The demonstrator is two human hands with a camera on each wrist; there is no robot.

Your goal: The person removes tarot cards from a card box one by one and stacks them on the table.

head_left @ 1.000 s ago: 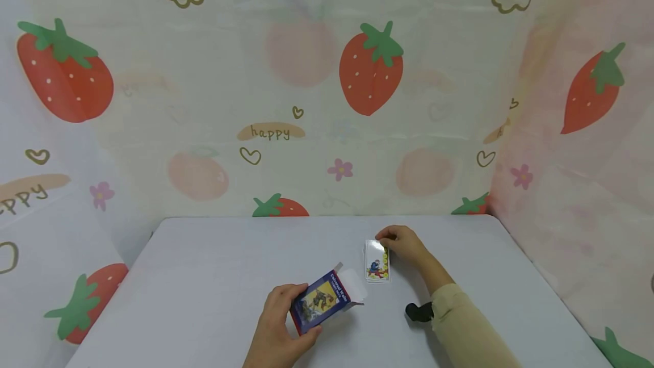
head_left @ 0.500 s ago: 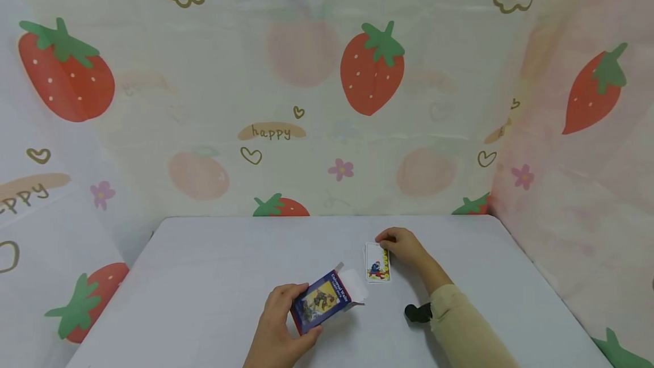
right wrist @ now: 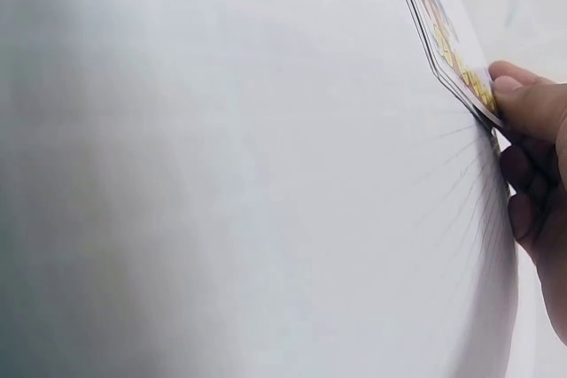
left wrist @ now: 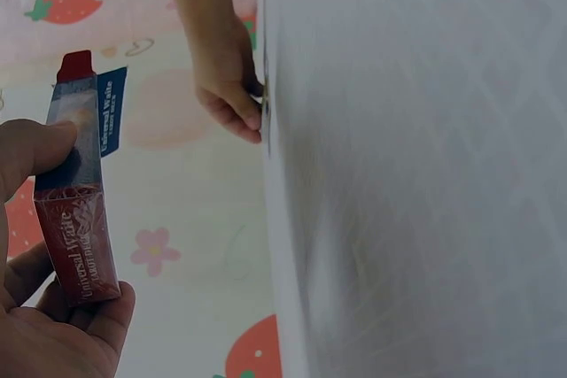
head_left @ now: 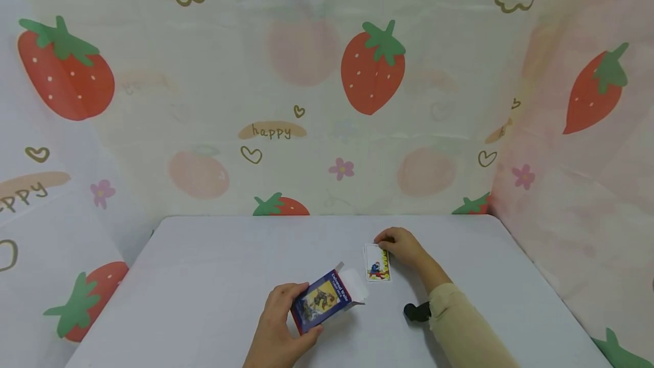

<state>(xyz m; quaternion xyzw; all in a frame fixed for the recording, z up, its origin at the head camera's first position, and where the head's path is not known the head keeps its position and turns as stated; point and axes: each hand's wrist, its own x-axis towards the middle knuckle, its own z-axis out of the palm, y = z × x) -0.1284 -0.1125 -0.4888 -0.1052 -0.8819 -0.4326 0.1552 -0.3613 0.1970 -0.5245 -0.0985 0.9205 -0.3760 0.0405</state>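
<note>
My left hand grips a dark blue and red tarot card box, thumb on one side and fingers on the other. The box is tilted, its open end and white flap pointing right; its side reads "Universal Waite" in the left wrist view. Beyond it, a small stack of tarot cards lies face up, slightly fanned at the edges. At the stack's far right corner, my right hand pinches the cards. In the right wrist view the thumb lies over the card faces, with fingers curled beneath the corner.
A white-covered table spreads under both hands. Behind and beside it hangs a strawberry-printed cloth. A black device sticks out at the right sleeve's cuff.
My right hand and the far end of the cards have shifted very slightly nearer, and the glare on the top card has faded. The left hand and box stay put.
</note>
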